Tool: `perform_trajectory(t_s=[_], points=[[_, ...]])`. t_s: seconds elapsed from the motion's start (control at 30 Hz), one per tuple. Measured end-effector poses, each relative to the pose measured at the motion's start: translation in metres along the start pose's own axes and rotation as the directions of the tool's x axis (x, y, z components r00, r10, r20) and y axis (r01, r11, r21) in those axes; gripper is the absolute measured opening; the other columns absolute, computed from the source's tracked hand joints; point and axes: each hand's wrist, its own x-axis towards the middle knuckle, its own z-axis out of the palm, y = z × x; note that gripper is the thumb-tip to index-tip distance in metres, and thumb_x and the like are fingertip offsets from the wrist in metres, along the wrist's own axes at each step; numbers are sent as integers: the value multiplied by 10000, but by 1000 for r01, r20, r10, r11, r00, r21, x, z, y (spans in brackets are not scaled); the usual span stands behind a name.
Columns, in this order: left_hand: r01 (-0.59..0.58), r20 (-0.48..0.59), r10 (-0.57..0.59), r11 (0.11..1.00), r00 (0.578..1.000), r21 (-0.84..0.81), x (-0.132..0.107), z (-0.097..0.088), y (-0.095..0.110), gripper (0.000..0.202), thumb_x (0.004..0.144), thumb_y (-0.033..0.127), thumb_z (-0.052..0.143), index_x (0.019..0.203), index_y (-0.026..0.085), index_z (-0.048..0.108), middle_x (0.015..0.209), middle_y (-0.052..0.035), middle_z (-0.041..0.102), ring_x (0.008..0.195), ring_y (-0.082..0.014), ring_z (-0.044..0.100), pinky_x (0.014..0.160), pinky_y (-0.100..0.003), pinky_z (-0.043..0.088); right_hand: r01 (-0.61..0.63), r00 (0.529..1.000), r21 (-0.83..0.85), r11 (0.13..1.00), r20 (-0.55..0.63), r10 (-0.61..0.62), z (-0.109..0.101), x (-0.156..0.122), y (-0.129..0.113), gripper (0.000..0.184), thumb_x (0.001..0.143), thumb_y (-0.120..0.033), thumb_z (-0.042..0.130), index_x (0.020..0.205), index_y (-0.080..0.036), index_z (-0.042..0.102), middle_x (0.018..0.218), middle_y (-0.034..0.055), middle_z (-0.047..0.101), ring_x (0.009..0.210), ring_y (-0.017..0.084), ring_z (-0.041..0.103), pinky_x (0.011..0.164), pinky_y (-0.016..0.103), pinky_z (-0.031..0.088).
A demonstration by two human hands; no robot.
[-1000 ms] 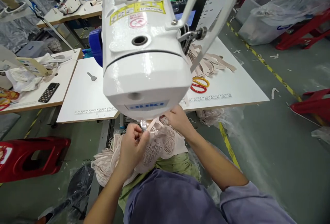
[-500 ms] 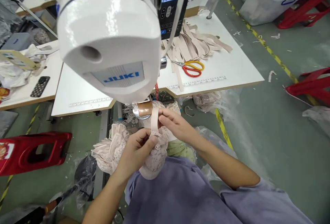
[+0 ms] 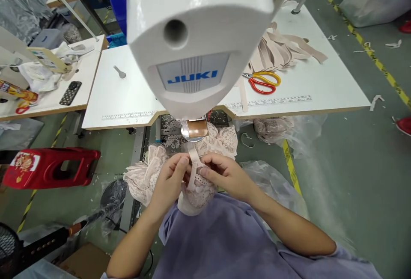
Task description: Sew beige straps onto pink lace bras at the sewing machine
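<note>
A white JUKI sewing machine head [image 3: 195, 35] fills the upper middle, its metal foot [image 3: 194, 130] just above my hands. My left hand [image 3: 170, 181] and my right hand [image 3: 221, 174] both pinch a narrow beige strap [image 3: 194, 164] against a pink lace garment [image 3: 199, 189] held in my lap. More pink lace [image 3: 144, 176] hangs to the left and bunches under the machine [image 3: 221, 140]. Both hands are closed, fingertips nearly touching across the strap.
On the white table [image 3: 321, 95] lie red-and-yellow scissors [image 3: 261, 82] and a heap of beige straps [image 3: 282, 48]. A second table at left holds a phone [image 3: 70, 93]. A red stool [image 3: 51, 167] stands on the floor left; plastic bags [image 3: 276, 131] hang beneath the table.
My hands dropped slightly away from the machine foot and came closer together on the strap. The view shifted so the machine head sits more centrally.
</note>
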Motion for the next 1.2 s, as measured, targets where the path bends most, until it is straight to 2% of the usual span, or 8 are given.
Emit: perform_trajectory(t_s=[0.17, 0.33, 0.63, 0.93, 1.2], points=[[14, -62, -13, 1000, 998, 13, 1, -1, -4, 325, 957, 495, 551, 892, 192, 648, 652, 35, 543, 551, -92, 469, 501, -197, 368, -10, 1000, 44, 999, 4, 10, 7, 0, 3, 234, 912, -420, 624, 849, -199, 573, 739, -29, 467, 644, 108, 384, 579, 242, 327], [-44, -75, 44, 999, 996, -9, -1, -3, -4, 342, 953, 482, 569, 794, 180, 593, 641, 42, 502, 555, -79, 429, 514, -191, 348, -10, 1000, 29, 1000, -5, 10, 12, 0, 1, 212, 906, -386, 624, 833, -199, 556, 735, -33, 448, 637, 103, 361, 568, 242, 312], [-88, -79, 86, 996, 993, -17, -2, -11, -12, 338, 926, 475, 612, 780, 170, 606, 643, 42, 498, 568, -83, 405, 525, -198, 335, 98, 994, -178, 979, -27, -104, 18, 3, -5, 168, 895, -273, 610, 772, -198, 525, 696, -46, 430, 645, 99, 379, 589, 239, 313], [-153, -109, 153, 988, 982, 7, -4, -15, -14, 277, 925, 431, 634, 822, 175, 665, 690, 29, 563, 613, -90, 461, 560, -195, 375, 130, 992, -105, 986, 8, -129, 21, 7, -1, 159, 936, -291, 580, 811, -195, 560, 727, -38, 486, 667, 99, 427, 601, 229, 352], [-187, -115, 195, 980, 974, 72, -5, -17, -12, 267, 934, 423, 625, 825, 189, 694, 690, 25, 580, 616, -96, 489, 564, -197, 393, 132, 991, -135, 982, -4, -134, 23, 6, -3, 179, 933, -279, 590, 782, -195, 545, 708, -41, 467, 660, 100, 417, 603, 233, 346]])
